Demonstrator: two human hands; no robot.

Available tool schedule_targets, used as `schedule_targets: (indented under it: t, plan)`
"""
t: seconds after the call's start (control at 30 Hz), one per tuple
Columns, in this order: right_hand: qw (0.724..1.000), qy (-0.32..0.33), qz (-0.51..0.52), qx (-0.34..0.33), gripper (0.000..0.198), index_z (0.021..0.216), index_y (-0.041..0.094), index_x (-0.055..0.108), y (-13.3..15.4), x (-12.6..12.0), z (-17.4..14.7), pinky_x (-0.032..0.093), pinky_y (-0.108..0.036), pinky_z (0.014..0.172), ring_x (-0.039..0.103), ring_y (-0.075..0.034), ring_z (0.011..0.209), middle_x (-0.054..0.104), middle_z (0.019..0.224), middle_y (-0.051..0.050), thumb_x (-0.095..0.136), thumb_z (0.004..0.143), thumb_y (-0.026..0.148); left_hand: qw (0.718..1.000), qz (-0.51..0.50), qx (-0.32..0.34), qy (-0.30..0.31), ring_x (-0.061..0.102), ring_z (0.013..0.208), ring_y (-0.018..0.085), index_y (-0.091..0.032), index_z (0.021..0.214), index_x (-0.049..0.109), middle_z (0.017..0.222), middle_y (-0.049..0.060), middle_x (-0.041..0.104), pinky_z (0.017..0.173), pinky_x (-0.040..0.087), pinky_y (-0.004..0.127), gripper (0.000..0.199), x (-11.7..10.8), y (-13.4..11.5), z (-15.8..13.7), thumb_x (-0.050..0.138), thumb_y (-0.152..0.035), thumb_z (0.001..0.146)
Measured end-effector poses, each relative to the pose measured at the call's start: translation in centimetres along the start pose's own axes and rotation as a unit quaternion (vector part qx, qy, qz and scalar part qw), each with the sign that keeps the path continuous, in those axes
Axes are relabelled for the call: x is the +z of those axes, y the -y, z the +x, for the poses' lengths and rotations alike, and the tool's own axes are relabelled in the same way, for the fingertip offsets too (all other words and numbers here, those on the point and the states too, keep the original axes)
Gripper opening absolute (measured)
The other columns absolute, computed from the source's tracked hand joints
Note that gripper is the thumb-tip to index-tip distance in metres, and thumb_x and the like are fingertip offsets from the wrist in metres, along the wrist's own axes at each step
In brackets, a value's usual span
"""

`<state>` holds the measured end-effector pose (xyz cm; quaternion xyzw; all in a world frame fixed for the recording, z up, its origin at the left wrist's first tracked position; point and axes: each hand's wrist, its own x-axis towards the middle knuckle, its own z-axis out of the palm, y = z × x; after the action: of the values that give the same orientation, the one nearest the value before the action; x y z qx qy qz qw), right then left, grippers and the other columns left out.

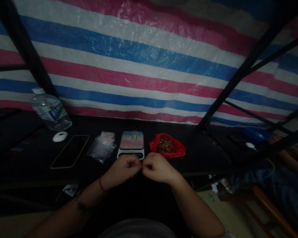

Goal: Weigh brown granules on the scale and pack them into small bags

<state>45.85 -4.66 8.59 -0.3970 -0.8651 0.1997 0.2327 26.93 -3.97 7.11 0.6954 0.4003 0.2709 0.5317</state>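
Observation:
My left hand [123, 169] and my right hand [160, 168] meet at the fingertips just in front of a small digital scale [131, 142]. Both are closed in a pinch, thumb against fingers; whatever is between them is too small or hidden to make out. A small clear object [134, 135] rests on the scale's platform, and my fingers partly cover its front panel. Beyond my right hand lies an open red plastic bag [180, 150] with a heap of small brownish-gold pieces [165, 145] in it. Left of the scale is a pile of clear plastic bags [102, 147].
A smartphone [71, 152], a white rounded object [60, 136] and a clear plastic bottle [51, 110] stand or lie on the left of the black table [201, 158]. Dark metal posts [228, 89] frame a striped sheet [139, 72] behind. Another person's arm [288, 152] is at far right.

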Motion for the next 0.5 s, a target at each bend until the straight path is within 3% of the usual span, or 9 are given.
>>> schedule_targets:
  t: [0.13,0.23,0.3,0.33,0.4,0.47,0.5]
  plan:
    - [0.99,-0.075,-0.064,0.1,0.023,0.049,0.018,0.05,-0.1,-0.2,0.2,0.033,-0.024,0.057,0.046,-0.012,0.054,0.05,0.052,0.002,0.056,0.07,0.013,0.997,0.049,-0.017,-0.054,0.044,0.047,0.011,-0.018,0.053,0.047,0.048,-0.004,0.046,0.047,0.031,0.021,0.016,-0.2,0.8,0.4,0.051,-0.024,0.068]
    - [0.995,-0.058,-0.002,0.076,0.021,0.051,0.018,0.051,-0.1,-0.4,0.2,0.038,-0.024,0.061,0.05,-0.012,0.058,0.051,0.056,0.002,0.055,0.071,0.011,0.986,0.137,0.023,-0.092,0.048,0.054,0.013,-0.018,0.056,0.051,0.055,-0.002,0.051,0.051,0.034,0.023,0.016,-0.7,0.7,0.4,0.05,-0.023,0.071]
    - [0.996,-0.052,0.068,0.026,0.013,0.068,0.019,0.06,-0.3,-0.1,0.3,0.045,-0.027,0.076,0.058,-0.015,0.079,0.061,0.078,-0.002,0.053,0.073,0.009,0.967,0.21,0.083,-0.12,0.053,0.064,0.015,-0.018,0.058,0.053,0.064,0.001,0.056,0.06,0.039,0.025,0.018,-1.1,0.3,0.3,0.048,-0.02,0.075]
    - [0.993,-0.06,0.104,0.009,0.019,0.083,0.02,0.064,-0.5,0.2,0.3,0.045,-0.029,0.085,0.058,-0.017,0.096,0.063,0.097,-0.004,0.053,0.073,0.008,0.957,0.235,0.113,-0.129,0.055,0.07,0.016,-0.018,0.06,0.055,0.07,0.002,0.058,0.065,0.041,0.026,0.018,-1.3,0.0,0.2,0.048,-0.019,0.076]
    - [0.982,-0.087,0.169,0.01,0.046,0.117,0.024,0.056,-1.3,0.9,0.4,0.042,-0.035,0.097,0.046,-0.02,0.123,0.048,0.133,-0.008,0.054,0.074,0.007,0.944,0.257,0.158,-0.133,0.057,0.08,0.017,-0.019,0.063,0.057,0.083,0.004,0.061,0.074,0.043,0.028,0.018,-1.7,-0.4,0.0,0.047,-0.017,0.078]
    - [0.965,-0.094,0.24,0.042,0.066,0.134,0.027,0.043,-2.3,1.9,0.7,0.041,-0.038,0.1,0.039,-0.022,0.131,0.034,0.147,-0.009,0.06,0.072,0.009,0.941,0.255,0.182,-0.126,0.058,0.083,0.017,-0.018,0.065,0.058,0.09,0.005,0.063,0.077,0.044,0.029,0.018,-2.1,-0.7,-0.2,0.047,-0.016,0.079]
    - [0.952,-0.085,0.286,0.061,0.072,0.136,0.028,0.04,-2.8,2.4,0.9,0.042,-0.038,0.1,0.041,-0.022,0.13,0.035,0.147,-0.009,0.064,0.071,0.01,0.941,0.251,0.191,-0.126,0.059,0.082,0.017,-0.018,0.065,0.057,0.09,0.006,0.064,0.076,0.045,0.029,0.018,-2.2,-0.8,-0.3,0.047,-0.015,0.079]
